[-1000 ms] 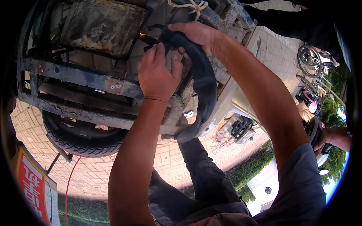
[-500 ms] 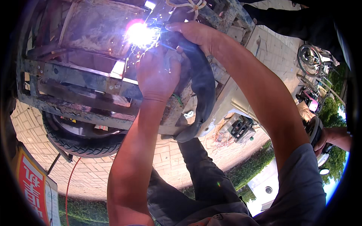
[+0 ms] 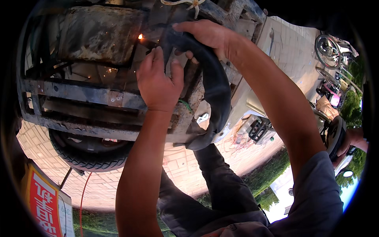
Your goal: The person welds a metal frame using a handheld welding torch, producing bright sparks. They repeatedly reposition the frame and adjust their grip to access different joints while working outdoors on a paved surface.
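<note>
My right hand [image 3: 209, 37] is closed around the upper end of a black-sleeved welding holder [image 3: 216, 83]; its thick sleeve curves down toward my legs. My left hand [image 3: 160, 87] is just left of it, thumb apart from the fingers, with the fingertips close to a dark bar of the rusty metal frame [image 3: 90, 90]. Whether they touch that bar I cannot tell. Beyond the left fingertips a small orange spot [image 3: 141, 36] glows at the edge of a rust-stained metal panel [image 3: 94, 35]. A few sparks show below it. The holder's tip is hard to make out.
A black tyre [image 3: 90, 158] sits under the frame's near side. Pale cord [image 3: 191, 3] is tied at the far end. On the right are a grey box-shaped device [image 3: 258, 128], bicycles [image 3: 328, 51] and another person's hand [image 3: 353, 140]. A red-and-yellow sign [image 3: 43, 201] stands lower left.
The bright welding arc has gone out, leaving a small glow and darker surroundings. My left hand has drawn back slightly, its thumb spreading from the fingers. My right hand keeps its grip.
</note>
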The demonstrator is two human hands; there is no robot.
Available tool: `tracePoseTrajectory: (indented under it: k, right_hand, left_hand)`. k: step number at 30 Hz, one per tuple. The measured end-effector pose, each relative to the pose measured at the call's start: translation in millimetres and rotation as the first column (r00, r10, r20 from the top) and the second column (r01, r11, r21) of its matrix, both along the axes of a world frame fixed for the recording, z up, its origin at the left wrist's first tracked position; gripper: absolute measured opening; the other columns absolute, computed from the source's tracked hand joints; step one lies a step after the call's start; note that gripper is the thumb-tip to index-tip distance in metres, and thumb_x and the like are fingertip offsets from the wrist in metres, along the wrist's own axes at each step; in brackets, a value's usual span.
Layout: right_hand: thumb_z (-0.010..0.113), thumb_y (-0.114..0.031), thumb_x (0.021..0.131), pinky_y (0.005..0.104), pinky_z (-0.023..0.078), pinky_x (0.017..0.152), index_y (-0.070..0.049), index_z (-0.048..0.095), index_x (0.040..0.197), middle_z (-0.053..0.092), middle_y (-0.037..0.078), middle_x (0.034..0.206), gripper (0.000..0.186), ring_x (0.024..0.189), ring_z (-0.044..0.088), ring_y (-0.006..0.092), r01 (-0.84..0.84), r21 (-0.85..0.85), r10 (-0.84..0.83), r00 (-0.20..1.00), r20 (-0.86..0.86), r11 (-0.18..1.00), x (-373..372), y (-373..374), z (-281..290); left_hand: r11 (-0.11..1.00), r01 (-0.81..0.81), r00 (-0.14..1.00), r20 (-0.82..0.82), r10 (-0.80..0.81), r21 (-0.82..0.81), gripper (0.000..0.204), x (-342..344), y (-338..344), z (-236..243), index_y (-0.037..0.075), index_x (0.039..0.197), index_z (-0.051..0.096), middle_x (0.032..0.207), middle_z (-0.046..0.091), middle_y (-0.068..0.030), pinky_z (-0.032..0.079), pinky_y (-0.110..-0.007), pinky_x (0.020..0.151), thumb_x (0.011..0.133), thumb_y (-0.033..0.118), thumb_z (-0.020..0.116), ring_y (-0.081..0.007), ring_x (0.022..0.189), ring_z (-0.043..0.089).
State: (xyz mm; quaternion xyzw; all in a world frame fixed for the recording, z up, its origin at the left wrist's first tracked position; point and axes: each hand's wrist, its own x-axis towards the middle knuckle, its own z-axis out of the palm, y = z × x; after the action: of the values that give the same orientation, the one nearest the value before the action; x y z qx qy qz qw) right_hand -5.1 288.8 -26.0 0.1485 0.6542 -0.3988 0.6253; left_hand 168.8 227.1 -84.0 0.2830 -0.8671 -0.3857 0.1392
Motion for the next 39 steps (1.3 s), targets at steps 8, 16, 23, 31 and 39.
tracePoseTrajectory:
  k: [8,16,23,31,39]
  right_hand:
    - [0.058,-0.040,0.097,0.0277,0.052,0.046,-0.002,0.065,0.103,0.069,0.012,0.083,0.038,0.053,0.058,0.0124,-0.004,-0.012,0.003,1.000,-0.026,1.000,-1.1,7.0,-3.4]
    - [0.059,-0.039,0.097,0.0278,0.051,0.045,-0.003,0.064,0.100,0.067,0.011,0.079,0.036,0.052,0.058,0.0123,-0.051,-0.004,0.051,0.998,-0.021,0.999,-0.3,0.6,-3.3]
    - [0.058,-0.039,0.097,0.0283,0.051,0.047,-0.004,0.064,0.097,0.066,0.008,0.076,0.035,0.052,0.058,0.0120,-0.099,0.037,0.100,0.995,-0.030,0.994,0.5,-7.7,-5.7]
    - [0.059,-0.039,0.097,0.0291,0.052,0.049,-0.006,0.066,0.099,0.067,0.006,0.078,0.034,0.057,0.061,0.0131,-0.219,0.068,0.225,0.969,-0.106,0.973,4.9,-23.5,0.1]
    - [0.061,-0.039,0.095,0.0313,0.054,0.051,-0.004,0.065,0.107,0.066,0.008,0.084,0.037,0.061,0.062,0.0171,-0.347,0.139,0.370,0.903,-0.218,0.928,9.6,-38.9,14.0]
  left_hand:
    - [1.000,-0.008,1.000,0.025,0.009,-0.020,0.045,-0.9,1.1,0.3,-0.004,0.117,0.065,0.115,0.065,-0.0190,0.049,-0.043,0.090,0.082,0.024,0.065,-0.0355,0.103,0.064]
    - [0.999,-0.018,1.000,-0.015,0.017,-0.035,0.044,-2.3,1.5,-0.1,-0.004,0.116,0.065,0.112,0.065,-0.0190,0.052,-0.043,0.086,0.079,0.019,0.067,-0.0370,0.100,0.064]
    - [1.000,-0.013,1.000,-0.021,0.013,0.004,0.040,-2.4,1.8,3.9,-0.005,0.119,0.064,0.115,0.063,-0.0191,0.051,-0.039,0.089,0.086,0.016,0.065,-0.0356,0.104,0.063]
    - [0.996,-0.031,0.999,-0.037,0.028,-0.082,0.041,-3.7,1.8,3.4,-0.004,0.116,0.066,0.111,0.060,-0.0177,0.052,-0.040,0.084,0.082,0.018,0.069,-0.0340,0.099,0.061]
    - [0.997,-0.079,0.995,-0.063,0.078,-0.011,0.041,-2.9,4.1,3.5,-0.002,0.111,0.066,0.105,0.061,-0.0144,0.051,-0.042,0.080,0.077,0.021,0.070,-0.0338,0.094,0.061]
